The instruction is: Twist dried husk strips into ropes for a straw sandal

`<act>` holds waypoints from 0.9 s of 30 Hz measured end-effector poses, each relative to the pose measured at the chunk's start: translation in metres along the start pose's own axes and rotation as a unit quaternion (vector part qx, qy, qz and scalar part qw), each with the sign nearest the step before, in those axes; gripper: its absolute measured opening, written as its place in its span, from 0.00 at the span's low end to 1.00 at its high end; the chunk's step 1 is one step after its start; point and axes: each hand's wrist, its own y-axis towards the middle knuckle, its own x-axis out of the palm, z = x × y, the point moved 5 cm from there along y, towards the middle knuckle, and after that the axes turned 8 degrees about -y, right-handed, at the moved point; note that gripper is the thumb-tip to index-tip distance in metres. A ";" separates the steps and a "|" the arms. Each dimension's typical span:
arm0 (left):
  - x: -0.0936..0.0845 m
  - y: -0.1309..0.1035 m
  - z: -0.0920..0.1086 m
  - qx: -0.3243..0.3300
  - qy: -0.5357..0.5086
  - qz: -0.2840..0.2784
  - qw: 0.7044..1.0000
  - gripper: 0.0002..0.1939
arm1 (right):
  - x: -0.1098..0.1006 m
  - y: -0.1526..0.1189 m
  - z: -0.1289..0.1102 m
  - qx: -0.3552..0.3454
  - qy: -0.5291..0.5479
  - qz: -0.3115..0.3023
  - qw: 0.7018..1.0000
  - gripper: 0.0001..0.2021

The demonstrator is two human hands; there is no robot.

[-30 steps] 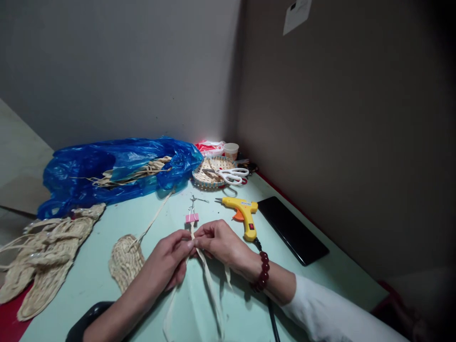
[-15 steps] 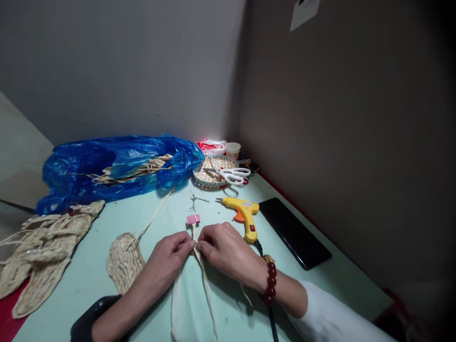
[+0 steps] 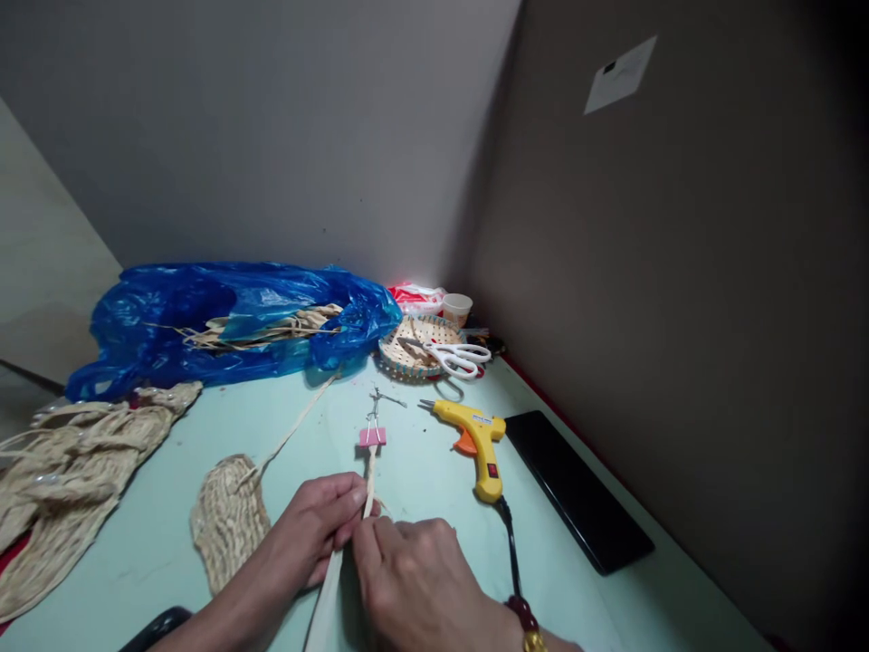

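A pink binder clip (image 3: 373, 438) grips the top end of a narrow pale fibre braid (image 3: 370, 471), which runs down toward me. My left hand (image 3: 319, 521) is closed, pinching the braid between thumb and fingers just below the clip. Close beside it, my right hand (image 3: 417, 575) has its fingers curled in on the lower strands; its palm side is hidden. One flat pale strip (image 3: 326, 598) hangs down between my hands to the bottom edge. A woven straw sole (image 3: 231, 521) lies left of my left forearm, with a thin cord running away from it.
Right of my hands lie a yellow glue gun (image 3: 479, 444) with a black cord and a black phone-like slab (image 3: 580, 489). White-handled scissors (image 3: 458, 358) rest on a small woven basket (image 3: 407, 367). Woven straw sandals (image 3: 88, 480) and a blue plastic bag (image 3: 156, 353) of strips are at left.
Both hands have moved lower, toward me, along the strands. My right hand has turned knuckles up, its fingers further below my left. The camera view has shifted slightly.
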 end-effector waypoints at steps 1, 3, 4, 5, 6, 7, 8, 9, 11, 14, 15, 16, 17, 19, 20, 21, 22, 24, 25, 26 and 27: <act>0.000 -0.001 0.000 -0.001 -0.010 -0.002 1.000 0.19 | -0.002 0.000 0.000 -0.008 -0.001 0.029 1.000 0.10; -0.002 -0.003 0.002 0.006 -0.020 -0.004 1.000 0.18 | -0.008 -0.001 0.006 0.019 0.036 0.061 0.997 0.04; -0.002 -0.003 0.003 0.012 -0.018 -0.005 1.000 0.18 | -0.012 -0.001 0.013 0.054 0.068 0.066 0.994 0.04; -0.003 -0.003 0.004 0.015 -0.014 -0.007 1.000 0.18 | -0.015 -0.001 0.022 0.101 0.101 0.064 0.988 0.06; -0.003 -0.003 0.005 0.013 -0.008 -0.011 1.000 0.17 | -0.018 -0.001 0.031 0.153 0.134 0.057 0.977 0.08; -0.003 -0.003 0.004 0.006 -0.006 -0.019 1.000 0.17 | -0.019 -0.002 0.040 0.200 0.168 0.043 0.964 0.08; -0.002 -0.003 0.004 -0.004 -0.006 -0.027 1.000 0.16 | -0.018 -0.003 0.047 0.235 0.209 0.019 0.949 0.07; -0.001 -0.003 0.003 -0.011 -0.011 -0.032 0.999 0.16 | -0.015 -0.003 0.052 0.257 0.260 -0.010 0.931 0.07; 0.000 -0.002 0.003 -0.021 -0.007 -0.043 0.999 0.15 | -0.004 -0.003 0.055 0.267 0.389 -0.082 0.878 0.08; 0.000 0.001 0.005 0.000 0.058 -0.043 0.997 0.14 | 0.008 -0.003 0.055 0.265 0.509 -0.140 0.807 0.09; 0.000 0.001 0.006 0.011 0.091 -0.038 0.995 0.14 | 0.010 -0.003 0.056 0.268 0.512 -0.141 0.804 0.08; 0.000 0.001 0.007 0.023 0.123 -0.031 0.992 0.14 | 0.011 -0.002 0.057 0.272 0.505 -0.142 0.807 0.08; -0.001 0.001 0.008 0.034 0.153 -0.022 0.987 0.14 | 0.011 -0.002 0.058 0.275 0.496 -0.142 0.812 0.08; 0.000 -0.001 0.008 0.044 0.209 -0.009 0.977 0.14 | 0.013 0.000 0.059 0.278 0.495 -0.144 0.810 0.10; 0.000 -0.003 0.008 0.048 0.233 -0.005 0.971 0.14 | 0.014 0.001 0.059 0.282 0.502 -0.143 0.805 0.11; 0.000 -0.004 0.008 0.050 0.257 -0.001 0.965 0.14 | 0.015 0.002 0.060 0.290 0.509 -0.138 0.799 0.11; 0.000 -0.006 0.009 0.050 0.276 0.001 0.960 0.14 | 0.017 0.002 0.061 0.300 0.515 -0.131 0.792 0.11; 0.000 -0.009 0.011 0.049 0.311 0.002 0.949 0.15 | 0.020 0.001 0.062 0.325 0.526 -0.113 0.778 0.10; -0.001 -0.010 0.013 0.050 0.329 0.003 0.943 0.15 | 0.022 0.001 0.062 0.337 0.530 -0.106 0.771 0.10; -0.002 -0.012 0.015 0.051 0.347 0.004 0.937 0.16 | 0.023 0.000 0.062 0.347 0.531 -0.101 0.766 0.10; -0.003 -0.013 0.018 0.053 0.363 0.010 0.930 0.17 | 0.024 0.000 0.062 0.355 0.528 -0.098 0.765 0.10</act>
